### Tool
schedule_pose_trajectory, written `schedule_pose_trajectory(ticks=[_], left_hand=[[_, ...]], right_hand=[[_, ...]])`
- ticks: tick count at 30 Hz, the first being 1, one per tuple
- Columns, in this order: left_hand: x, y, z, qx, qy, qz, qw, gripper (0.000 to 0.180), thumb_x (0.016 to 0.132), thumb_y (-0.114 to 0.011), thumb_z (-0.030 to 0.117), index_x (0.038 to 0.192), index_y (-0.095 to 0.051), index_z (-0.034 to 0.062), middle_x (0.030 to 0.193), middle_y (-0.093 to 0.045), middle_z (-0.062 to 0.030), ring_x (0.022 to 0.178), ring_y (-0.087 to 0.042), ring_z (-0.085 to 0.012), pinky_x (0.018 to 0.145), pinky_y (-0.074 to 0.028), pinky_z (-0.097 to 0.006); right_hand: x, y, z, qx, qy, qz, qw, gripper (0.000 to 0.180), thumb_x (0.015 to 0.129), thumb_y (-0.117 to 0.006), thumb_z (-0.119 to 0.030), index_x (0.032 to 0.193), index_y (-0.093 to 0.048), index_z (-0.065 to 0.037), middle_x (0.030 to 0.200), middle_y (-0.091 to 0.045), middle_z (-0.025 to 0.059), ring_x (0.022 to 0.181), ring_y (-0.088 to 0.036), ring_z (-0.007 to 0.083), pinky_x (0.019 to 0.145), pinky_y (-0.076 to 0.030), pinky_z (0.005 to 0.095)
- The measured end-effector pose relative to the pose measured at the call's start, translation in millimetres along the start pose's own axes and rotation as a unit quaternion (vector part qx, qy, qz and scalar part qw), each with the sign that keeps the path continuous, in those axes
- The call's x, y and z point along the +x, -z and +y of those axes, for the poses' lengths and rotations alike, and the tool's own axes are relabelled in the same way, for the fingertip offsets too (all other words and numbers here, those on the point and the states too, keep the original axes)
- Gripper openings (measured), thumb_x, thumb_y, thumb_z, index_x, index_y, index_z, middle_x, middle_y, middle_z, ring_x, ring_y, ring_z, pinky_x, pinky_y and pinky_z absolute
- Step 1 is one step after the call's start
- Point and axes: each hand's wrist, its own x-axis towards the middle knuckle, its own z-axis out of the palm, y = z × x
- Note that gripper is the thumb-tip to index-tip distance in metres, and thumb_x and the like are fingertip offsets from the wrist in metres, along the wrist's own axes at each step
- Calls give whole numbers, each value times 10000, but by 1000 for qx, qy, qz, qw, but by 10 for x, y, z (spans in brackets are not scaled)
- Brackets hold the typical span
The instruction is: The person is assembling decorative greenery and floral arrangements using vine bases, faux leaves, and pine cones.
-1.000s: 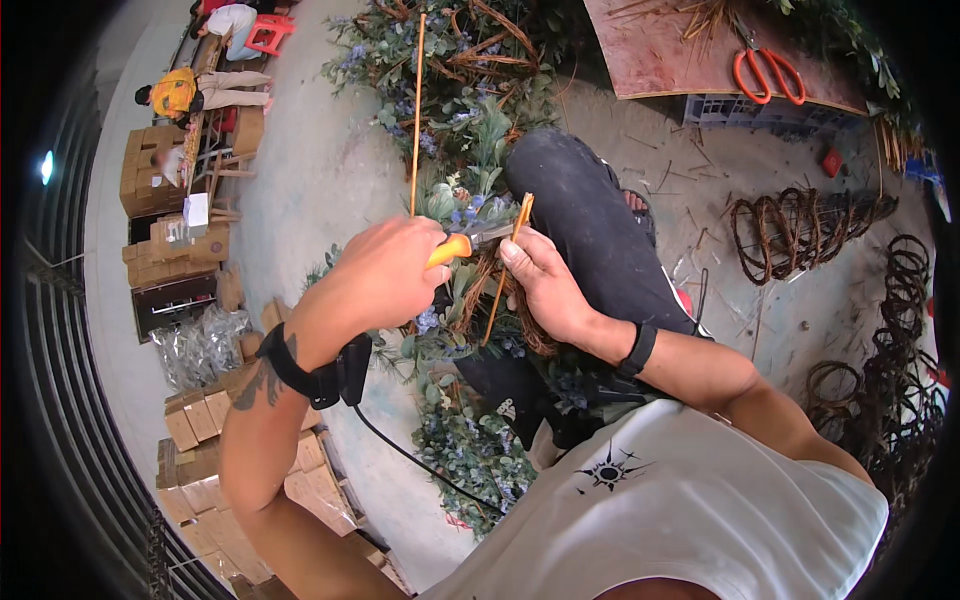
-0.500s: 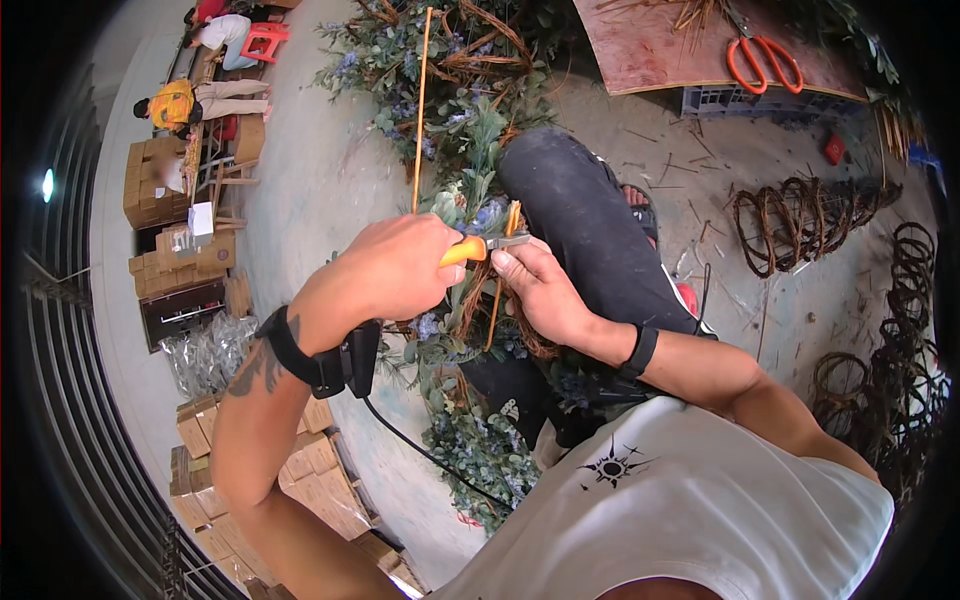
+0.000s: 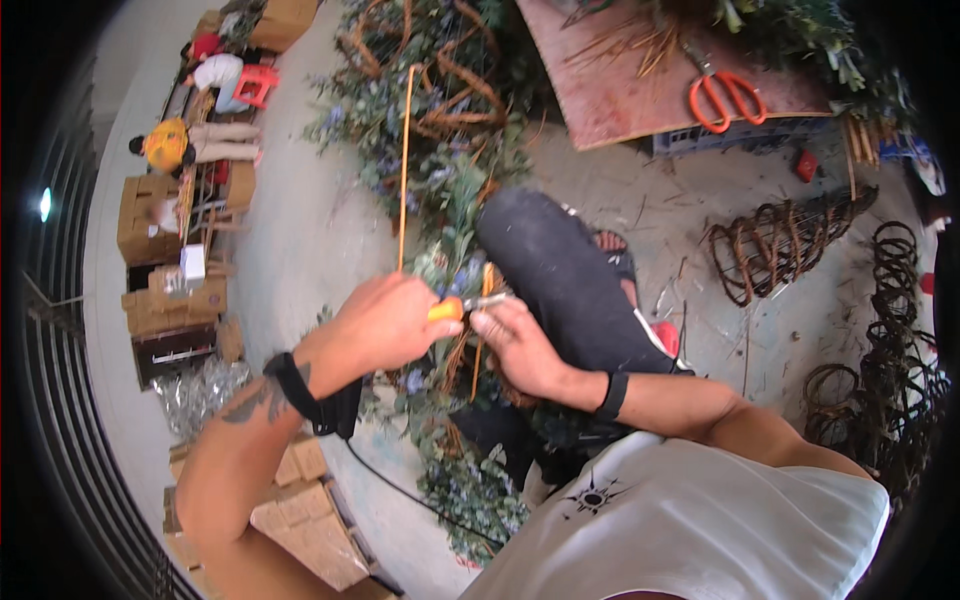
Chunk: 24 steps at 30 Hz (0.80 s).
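My left hand is closed around a yellow-handled tool whose narrow metal end points right. A long thin tan strip, like split cane, runs upward from beside that hand; whether the fingers grip it cannot be seen. My right hand is closed, thumb and fingers pinched at the tip of the metal end, and what lies inside the pinch is hidden. Another tan strip passes behind the metal end. Beneath both hands is a twig frame dressed with green leaves and bluish flowers, partly covered by my hands.
My bent knee is right of the foliage. Orange-handled scissors lie on a reddish board. Brown twig coils rest on the floor at right. Cardboard boxes stand at lower left; a person in yellow is farther off.
The whole view has shifted, so my hands, knee and the foliage appear lower and slightly left. Both hands keep the same hold, with the metal end still between them.
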Motion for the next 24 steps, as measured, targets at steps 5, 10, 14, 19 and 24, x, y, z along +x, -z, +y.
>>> schedule_pose_trajectory(ticks=[5,10,14,19,24], left_hand=[[0,-48,-23,34,-14,22,999,408,945,-729,382,831,-742,-9,844,-711,-255,828,-700,-448,739,-550,-522],[1,-23,-206,21,-13,176,984,333,940,-725,336,895,-731,5,818,-691,-210,791,-681,-427,724,-535,-531],[381,674,58,50,36,401,914,291,944,-731,286,1067,-737,22,973,-656,-176,853,-676,-393,752,-541,-507],[1622,580,704,36,-75,367,926,315,929,-745,285,1083,-744,10,1068,-624,-186,1044,-629,-368,892,-503,-490],[2422,311,1055,-7,-83,376,923,397,935,-748,303,1171,-712,-15,1298,-586,-229,1232,-560,-394,1010,-459,-506]], right_hand=[[29,57,-43,-8,15,-10,1000,234,1078,-589,-190,1144,-686,13,1084,-636,157,1074,-576,338,1012,-425,420],[66,49,-42,-50,41,0,998,251,1080,-584,-199,1033,-648,39,1004,-594,165,1010,-558,356,955,-441,424],[50,175,-73,-106,70,-7,992,283,1103,-558,-196,950,-585,41,925,-508,120,909,-499,279,943,-436,407],[158,178,-6,-81,74,-30,993,264,1093,-562,-193,997,-622,46,931,-532,163,935,-543,352,953,-443,442],[57,100,-162,27,-53,-64,996,292,1116,-537,-203,1059,-639,65,995,-589,138,969,-594,249,851,-531,396]])
